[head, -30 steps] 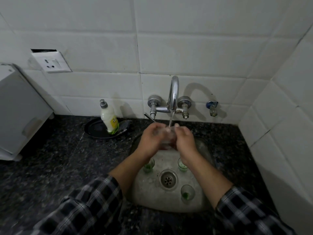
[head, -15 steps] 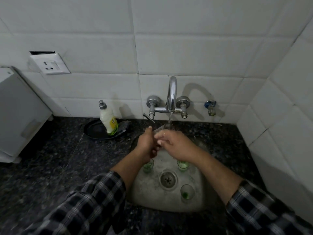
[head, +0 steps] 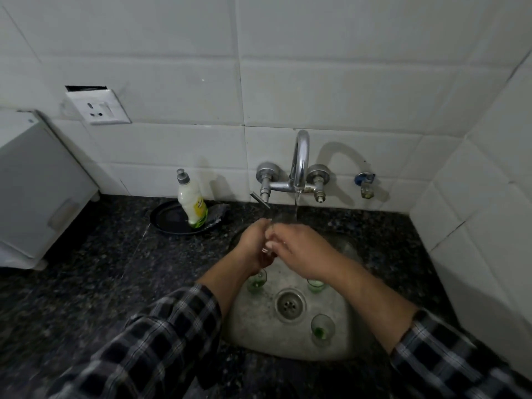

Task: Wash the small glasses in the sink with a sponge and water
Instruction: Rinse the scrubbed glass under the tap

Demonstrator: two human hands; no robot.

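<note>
Both my hands meet under the running tap (head: 299,165), above the back of the steel sink (head: 259,338). My left hand (head: 253,246) grips a small clear glass (head: 283,218), whose rim shows just under the water stream. My right hand (head: 302,251) lies across it, fingers curled against the glass and the left hand. Three more small glasses with green residue stand upright in the sink: one at the left (head: 257,281), one at the right (head: 316,285) partly under my right wrist, one in front of the drain (head: 321,330). No sponge is visible.
A dish soap bottle (head: 192,204) stands on a black plate (head: 169,221) left of the sink, on the dark granite counter (head: 86,283). A white appliance (head: 34,191) sits at the far left. Tiled walls close in the back and right.
A second ago my hands faced each other around the glass. My right hand has since swung left across the left hand; in the last half second they barely moved.
</note>
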